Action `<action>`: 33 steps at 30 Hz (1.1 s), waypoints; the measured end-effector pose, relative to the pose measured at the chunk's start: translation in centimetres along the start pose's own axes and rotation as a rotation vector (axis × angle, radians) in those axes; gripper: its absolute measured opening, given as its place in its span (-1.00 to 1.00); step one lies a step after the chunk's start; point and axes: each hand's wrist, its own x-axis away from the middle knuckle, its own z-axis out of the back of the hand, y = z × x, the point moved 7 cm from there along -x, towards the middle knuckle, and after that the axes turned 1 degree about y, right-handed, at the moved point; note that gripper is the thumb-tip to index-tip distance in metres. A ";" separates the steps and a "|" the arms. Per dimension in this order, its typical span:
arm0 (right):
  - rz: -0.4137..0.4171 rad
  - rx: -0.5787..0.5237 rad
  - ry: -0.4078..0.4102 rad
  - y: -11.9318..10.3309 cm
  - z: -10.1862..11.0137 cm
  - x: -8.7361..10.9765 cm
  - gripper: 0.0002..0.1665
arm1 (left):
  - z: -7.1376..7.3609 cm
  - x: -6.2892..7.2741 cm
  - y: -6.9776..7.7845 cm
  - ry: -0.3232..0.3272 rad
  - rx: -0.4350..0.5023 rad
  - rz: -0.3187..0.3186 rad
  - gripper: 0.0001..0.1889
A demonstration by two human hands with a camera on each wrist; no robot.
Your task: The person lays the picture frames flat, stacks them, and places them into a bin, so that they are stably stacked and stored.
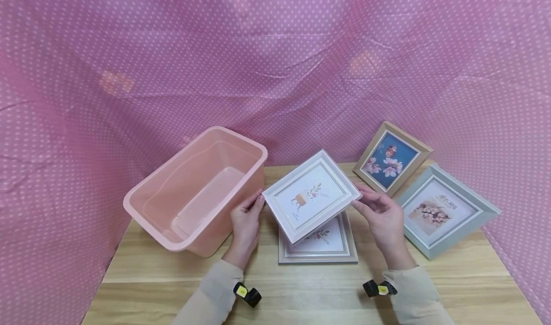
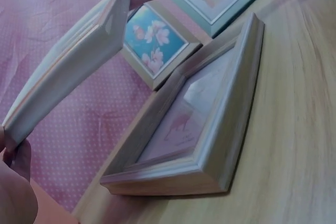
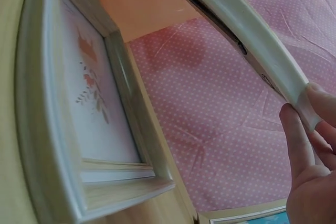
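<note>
Both hands hold a white picture frame (image 1: 311,196) tilted in the air, its flower-pot print facing up. My left hand (image 1: 246,224) pinches its left corner, thumb on the front edge. At the opposite corner my right hand (image 1: 380,217) pinches it; in the right wrist view the thumb and fingers (image 3: 296,142) grip the rim from two sides. Below it a second, beige-edged picture frame (image 1: 318,258) lies flat on the table, partly covered in the head view. The left wrist view shows a gap between the raised frame (image 2: 68,72) and the lying one (image 2: 231,114).
A pink plastic bin (image 1: 195,146) stands on the wooden table (image 1: 301,296), left of the left hand. To the right lie a tan frame with a blossom picture (image 1: 389,160) and a pale green frame (image 1: 443,215). Pink dotted cloth (image 1: 275,76) hangs behind.
</note>
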 end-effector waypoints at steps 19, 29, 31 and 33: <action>0.005 0.114 0.018 0.9 0.5 2.2 -0.68 | 0.1 -0.8 -0.2 0.031 -0.037 0.011 -0.72; -0.018 0.198 0.063 1.5 0.9 3.8 -0.66 | -0.2 -1.1 -0.6 -0.008 -0.108 0.014 -0.68; -0.033 0.209 0.083 1.7 1.0 4.1 -0.66 | -0.3 -1.1 -0.7 -0.021 -0.123 0.017 -0.67; -0.051 0.218 0.099 1.9 1.1 4.3 -0.66 | -0.4 -1.1 -0.8 -0.031 -0.130 0.021 -0.67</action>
